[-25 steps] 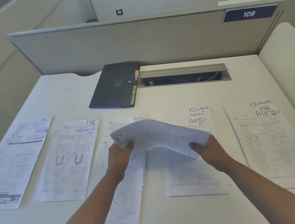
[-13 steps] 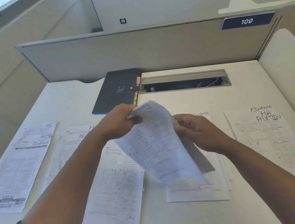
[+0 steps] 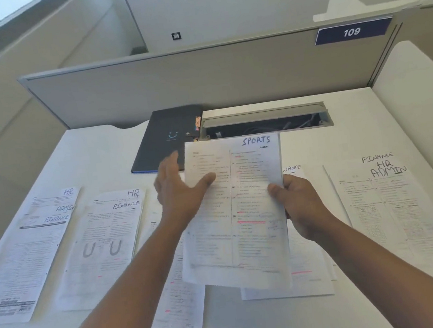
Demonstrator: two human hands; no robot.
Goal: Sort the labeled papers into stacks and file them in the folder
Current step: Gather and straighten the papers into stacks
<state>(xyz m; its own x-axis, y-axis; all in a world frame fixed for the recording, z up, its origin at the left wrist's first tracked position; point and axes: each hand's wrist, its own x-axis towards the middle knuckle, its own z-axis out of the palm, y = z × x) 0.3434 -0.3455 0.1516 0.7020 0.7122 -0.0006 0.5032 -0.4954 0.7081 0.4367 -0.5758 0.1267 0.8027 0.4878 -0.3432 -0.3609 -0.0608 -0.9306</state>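
Note:
I hold a printed sheet labelled SPORTS [image 3: 239, 188] upright above the desk's middle. My right hand [image 3: 299, 200] pinches its right edge, thumb on the front. My left hand [image 3: 179, 192] has straight fingers, its thumb touching the sheet's left side. Several stacks of labelled papers lie in a row on the desk: HR/ADMIN/FINANCE [image 3: 31, 252] at far left, HR/FINANCE [image 3: 105, 244] beside it, a middle stack [image 3: 177, 303] partly hidden by my arm, a FINANCE stack [image 3: 304, 261] behind the held sheet, and FINANCE/HR/ADMIN [image 3: 398, 210] at right. A dark folder [image 3: 163, 137] lies shut at the back.
An open cable tray [image 3: 264, 123] is recessed in the white desk [image 3: 93, 156] right of the folder. A grey partition [image 3: 200, 82] with a sign reading 109 closes the back; a white side panel [image 3: 417, 87] stands at right.
The held sheet has been turned from a bent, tilted pose to upright and flat, its SPORTS label facing me. My left hand let go of its top corner and opened.

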